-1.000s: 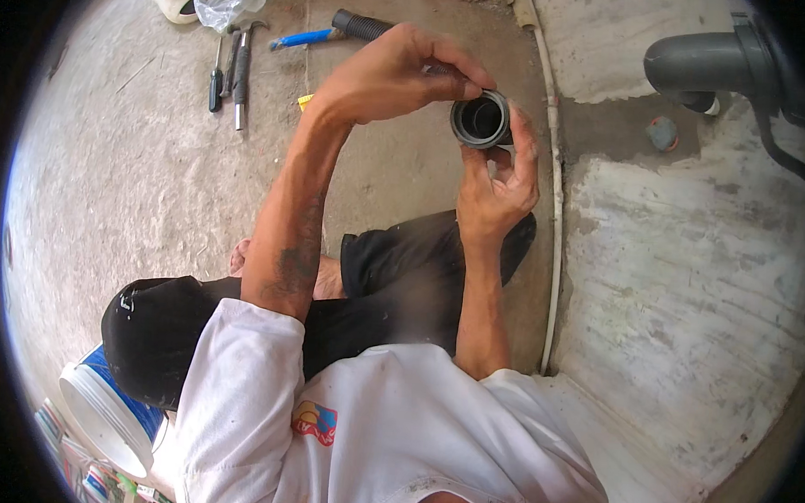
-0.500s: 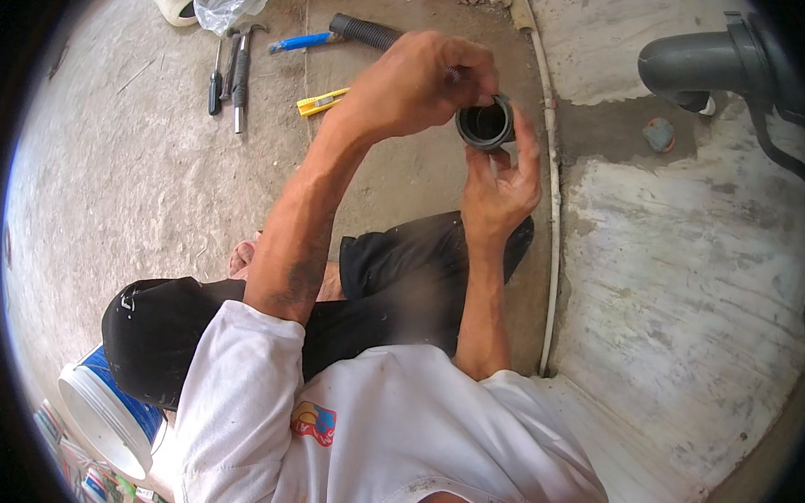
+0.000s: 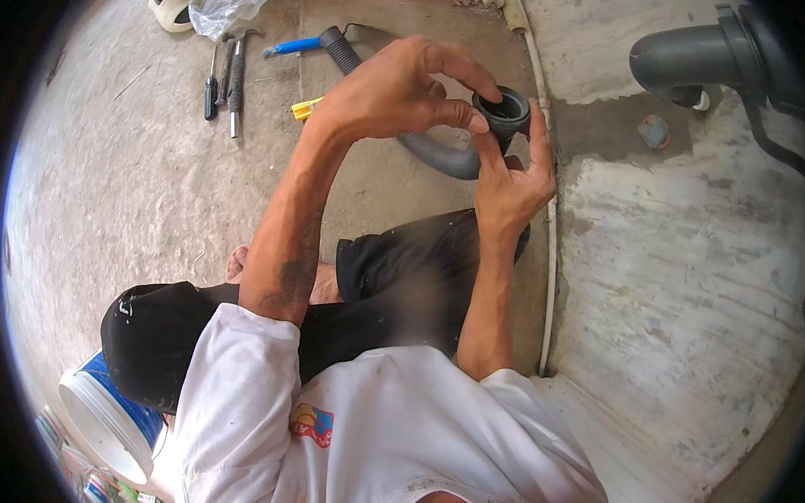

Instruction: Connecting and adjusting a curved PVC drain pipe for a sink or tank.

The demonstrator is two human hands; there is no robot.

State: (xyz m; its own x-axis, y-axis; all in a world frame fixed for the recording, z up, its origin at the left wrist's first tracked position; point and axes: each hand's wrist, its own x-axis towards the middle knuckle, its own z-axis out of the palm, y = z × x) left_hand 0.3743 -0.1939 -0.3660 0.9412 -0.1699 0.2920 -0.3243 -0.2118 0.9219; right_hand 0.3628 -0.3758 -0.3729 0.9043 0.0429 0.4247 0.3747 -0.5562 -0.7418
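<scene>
The person sits on the concrete floor (image 3: pixel 138 198) and holds a small dark grey round plastic pipe fitting (image 3: pixel 503 109) up in front of the body, at about 1 o'clock in the view. The right hand (image 3: pixel 511 180) supports the fitting from below, its fingers closed around the lower part so the open mouth faces the eyes. The left hand (image 3: pixel 395 96) comes from 10 o'clock; its thumb and forefinger pinch the rim, probably to seat or turn an inner ring.

A grey corrugated flexible hose (image 3: pixel 424 146) lies on the floor behind the hands. At 11 o'clock lie a dark-handled screwdriver (image 3: pixel 211 94) and a hammer (image 3: pixel 236 82), within reach. At 2 o'clock a thick grey drain pipe elbow (image 3: pixel 693 62) juts out.
</scene>
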